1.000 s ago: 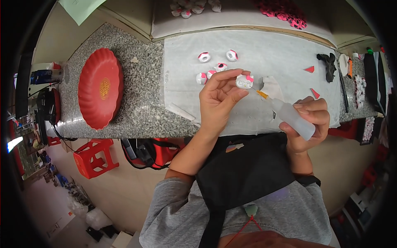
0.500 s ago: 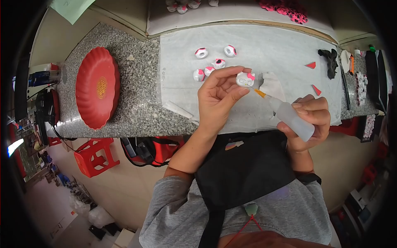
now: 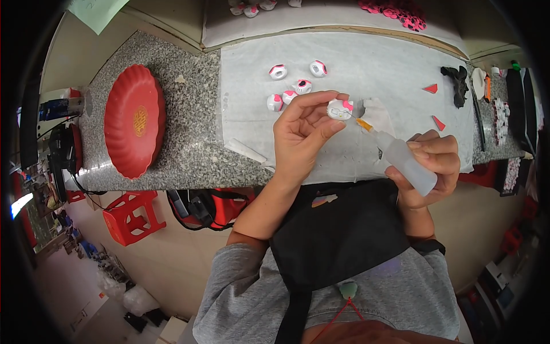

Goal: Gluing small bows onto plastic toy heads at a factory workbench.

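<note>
Fingertips of my left hand (image 3: 301, 135) pinch a small pink-and-white piece (image 3: 340, 109) above the white sheet (image 3: 366, 63); my right hand (image 3: 427, 169) grips a glue bottle (image 3: 404, 160), nozzle seemingly just beside the piece.

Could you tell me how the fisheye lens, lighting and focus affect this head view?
Head view: black vignette rings the frame; the granite counter edge bows toward the rim. Lighting is even and soft, without harsh glare. The left hand, small pink-and-white piece and squeeze bottle look sharp; floor clutter at lower left is murky.
</note>
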The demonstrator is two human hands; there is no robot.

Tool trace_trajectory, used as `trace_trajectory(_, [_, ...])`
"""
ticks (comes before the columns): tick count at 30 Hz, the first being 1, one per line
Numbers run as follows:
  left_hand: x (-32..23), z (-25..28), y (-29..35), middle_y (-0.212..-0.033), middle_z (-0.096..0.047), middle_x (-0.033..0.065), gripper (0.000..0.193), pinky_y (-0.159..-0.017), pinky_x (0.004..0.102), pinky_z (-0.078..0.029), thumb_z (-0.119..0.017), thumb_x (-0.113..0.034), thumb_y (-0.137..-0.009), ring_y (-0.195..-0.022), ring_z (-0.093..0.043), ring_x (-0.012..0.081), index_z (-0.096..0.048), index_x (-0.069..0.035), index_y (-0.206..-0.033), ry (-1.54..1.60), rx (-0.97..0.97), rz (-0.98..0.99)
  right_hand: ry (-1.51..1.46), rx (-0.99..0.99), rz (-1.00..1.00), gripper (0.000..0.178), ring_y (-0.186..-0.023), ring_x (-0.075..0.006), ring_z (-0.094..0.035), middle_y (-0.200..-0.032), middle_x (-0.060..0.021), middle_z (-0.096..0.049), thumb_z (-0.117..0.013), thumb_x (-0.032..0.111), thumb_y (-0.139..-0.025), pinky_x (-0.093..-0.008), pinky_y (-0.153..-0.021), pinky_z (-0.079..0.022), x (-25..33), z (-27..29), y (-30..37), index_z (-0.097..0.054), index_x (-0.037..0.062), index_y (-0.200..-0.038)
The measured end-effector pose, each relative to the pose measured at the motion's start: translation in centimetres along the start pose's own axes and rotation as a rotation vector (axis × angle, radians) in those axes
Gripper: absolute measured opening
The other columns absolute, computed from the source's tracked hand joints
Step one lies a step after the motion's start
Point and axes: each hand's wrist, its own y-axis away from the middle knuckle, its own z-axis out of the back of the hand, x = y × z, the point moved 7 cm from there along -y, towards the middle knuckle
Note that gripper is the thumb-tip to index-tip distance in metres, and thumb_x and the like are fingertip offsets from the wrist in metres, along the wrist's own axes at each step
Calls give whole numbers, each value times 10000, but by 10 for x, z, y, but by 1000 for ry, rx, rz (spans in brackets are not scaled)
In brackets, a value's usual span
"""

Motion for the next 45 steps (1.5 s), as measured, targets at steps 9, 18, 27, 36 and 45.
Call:
trace_trajectory(9, [3,-1,1,-990,-494,136,333,-725,225,-426,-535,98,-680,-869,-501,140,-449,40,-996,4,-12,32,7,4,4,371,-554,-123,-442,-754,-62,-473,-731,109,-536,-242,-531,-388,0,-2,0,-472,75,-798])
trace_trajectory(18, [-3,-3,0,-988,-495,105,322,-759,264,-402,-565,67,-664,-907,-475,162,-504,18,-976,-207,25,-108,25,26,-31,366,-562,-123,-445,-755,-61,-471,-732,116,-539,-242,-537,-393,-1,-5,0,-479,79,-801])
trace_trajectory(27, [-3,-1,2,-995,-494,137,314,-833,295,-354,-546,68,-678,-950,-464,196,-472,31,-981,-276,32,-106,13,72,-19,353,-552,-126,-449,-751,-66,-472,-725,89,-533,-249,-540,-391,0,-5,0,-481,71,-789])
trace_trajectory(36, [1,0,0,-990,-500,112,323,-752,240,-401,-551,73,-677,-899,-485,151,-485,27,-990,-127,-7,-20,-35,79,61,429,-553,-128,-471,-757,-93,-457,-732,-23,-477,-229,-482,-398,-1,-3,-7,-477,24,-820])
trace_trajectory(45, [-1,13,-2,-1003,-492,137,344,-759,247,-415,-517,78,-699,-910,-493,153,-420,21,-1024,34,-190,-24,-217,36,-92,337,-632,-134,-490,-810,-104,-459,-655,-48,-566,-213,-574,-408,-28,11,-21,-454,11,-830])
